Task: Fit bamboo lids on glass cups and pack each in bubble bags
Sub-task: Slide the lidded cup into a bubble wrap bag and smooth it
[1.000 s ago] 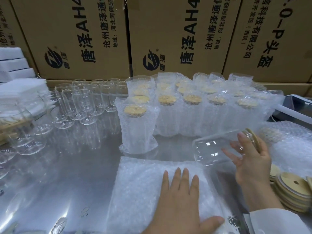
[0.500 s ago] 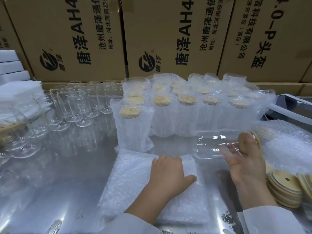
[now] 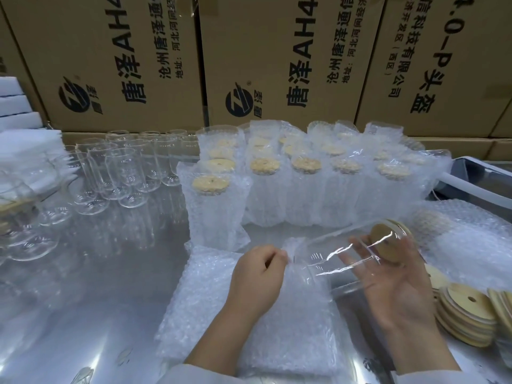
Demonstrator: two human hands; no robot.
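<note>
At 6 o'clock, a stack of flat clear bubble-wrap bags lies on a shiny metal table. The left hand, fingers curled, pinches the top bag's far edge, lifting it. At 3 o'clock the right hand grips a clear glass cup lying sideways, its round bamboo lid fitted, base just beside the lifted edge. Loose bamboo lids are piled at 4 o'clock. Bagged lidded cups stand in rows at 12, bare glass cups at 10, brown cardboard boxes behind.

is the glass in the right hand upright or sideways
Sideways: glass cup lies across the right hand, bamboo lid at right, base toward the bubble bag the left hand pinches.
</note>
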